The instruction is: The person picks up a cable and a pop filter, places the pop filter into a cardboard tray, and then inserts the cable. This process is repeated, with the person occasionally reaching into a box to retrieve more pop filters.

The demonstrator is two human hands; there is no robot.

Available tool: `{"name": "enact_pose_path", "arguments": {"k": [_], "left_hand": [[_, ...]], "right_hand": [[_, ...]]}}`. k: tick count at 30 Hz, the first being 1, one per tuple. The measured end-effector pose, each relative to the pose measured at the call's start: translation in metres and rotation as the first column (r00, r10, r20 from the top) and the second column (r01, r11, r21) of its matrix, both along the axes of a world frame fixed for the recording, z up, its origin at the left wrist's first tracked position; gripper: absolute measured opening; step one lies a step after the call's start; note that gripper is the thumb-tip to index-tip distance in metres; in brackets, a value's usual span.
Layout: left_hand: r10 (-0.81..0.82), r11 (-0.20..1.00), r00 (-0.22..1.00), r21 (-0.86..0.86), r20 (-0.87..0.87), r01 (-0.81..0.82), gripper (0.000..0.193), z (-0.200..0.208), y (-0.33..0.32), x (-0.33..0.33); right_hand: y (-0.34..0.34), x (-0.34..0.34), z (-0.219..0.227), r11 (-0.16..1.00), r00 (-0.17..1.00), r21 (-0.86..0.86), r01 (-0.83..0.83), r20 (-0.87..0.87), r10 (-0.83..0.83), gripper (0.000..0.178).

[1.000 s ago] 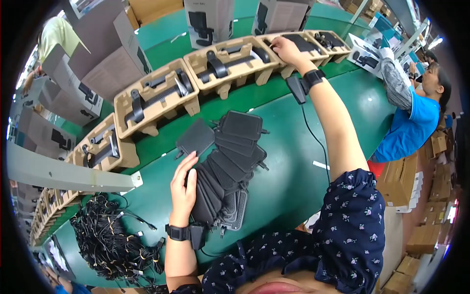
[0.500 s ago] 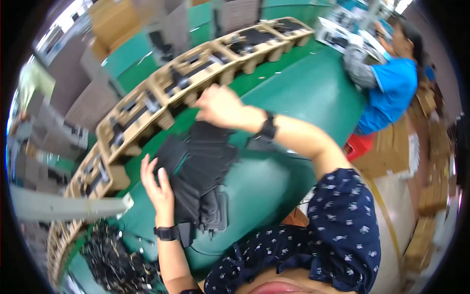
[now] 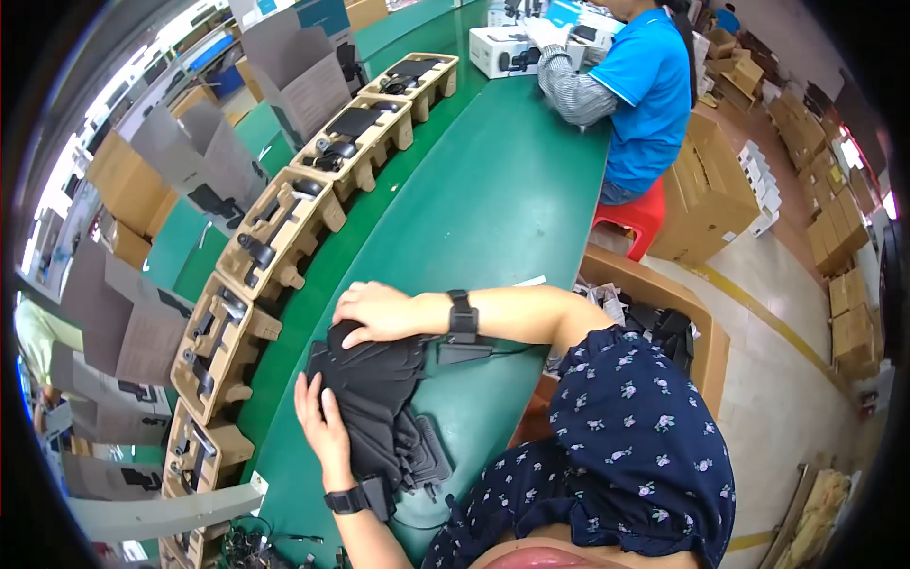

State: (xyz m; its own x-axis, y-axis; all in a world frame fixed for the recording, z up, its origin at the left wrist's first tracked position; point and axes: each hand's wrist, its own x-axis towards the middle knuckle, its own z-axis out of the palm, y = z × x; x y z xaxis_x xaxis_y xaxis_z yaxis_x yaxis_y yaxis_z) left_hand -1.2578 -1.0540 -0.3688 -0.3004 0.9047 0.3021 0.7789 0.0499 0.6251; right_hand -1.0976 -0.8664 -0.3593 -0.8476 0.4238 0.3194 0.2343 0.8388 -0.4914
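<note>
A fanned pile of flat black pieces that look like pouches (image 3: pixel 379 398) lies on the green table in front of me. My right hand (image 3: pixel 374 311) curls over the pile's far end, thumb on top and fingers around the edge. Along the left side rests my left hand (image 3: pixel 324 429), its fingers stretched out and apart, touching or very near the pieces. Each wrist carries a black strap with a small box on it.
Cardboard trays (image 3: pixel 256 270) holding black parts run in a line along the left. Tangled black cables (image 3: pixel 261 545) lie at the near left, beside a pale bar (image 3: pixel 171 512). A co-worker in blue (image 3: pixel 645 76) sits far right by white boxes (image 3: pixel 502 52). An open carton (image 3: pixel 706 332) stands right of the table.
My right hand has come back from beside the trays onto the pile's far end. The left hand stays by the pile's side. The view has turned to the right.
</note>
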Motion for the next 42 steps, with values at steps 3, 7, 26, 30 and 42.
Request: {"name": "enact_pose_path", "arguments": {"k": [3, 7, 26, 30, 42], "left_hand": [[-0.05, 0.998, 0.999, 0.038, 0.013, 0.049, 0.029, -0.002, 0.013, 0.016], [-0.058, 0.994, 0.998, 0.097, -0.019, 0.06, 0.028, 0.002, 0.029, 0.029], [-0.068, 0.985, 0.987, 0.164, 0.147, 0.044, 0.026, -0.012, 0.006, 0.004], [-0.065, 0.988, 0.984, 0.152, 0.163, 0.04, 0.026, -0.011, 0.005, 0.003], [-0.042, 0.993, 0.982, 0.118, 0.184, 0.02, 0.024, -0.005, 0.004, 0.004]], "right_hand": [[0.001, 0.023, 0.012, 0.997, 0.983, 0.06, 0.053, 0.173, -0.063, 0.066], [0.007, 0.049, 0.044, 0.969, 0.891, 0.099, 0.224, 0.381, -0.245, 0.077], [0.054, 0.054, 0.031, 0.908, 0.814, -0.1, 0.406, -0.411, -0.409, 0.016], [0.052, 0.046, 0.016, 0.86, 0.804, -0.202, 0.469, -0.306, -0.511, 0.023], [0.176, -0.093, 0.102, 0.93, 0.721, -0.155, 0.334, -0.593, -0.358, 0.044]]}}
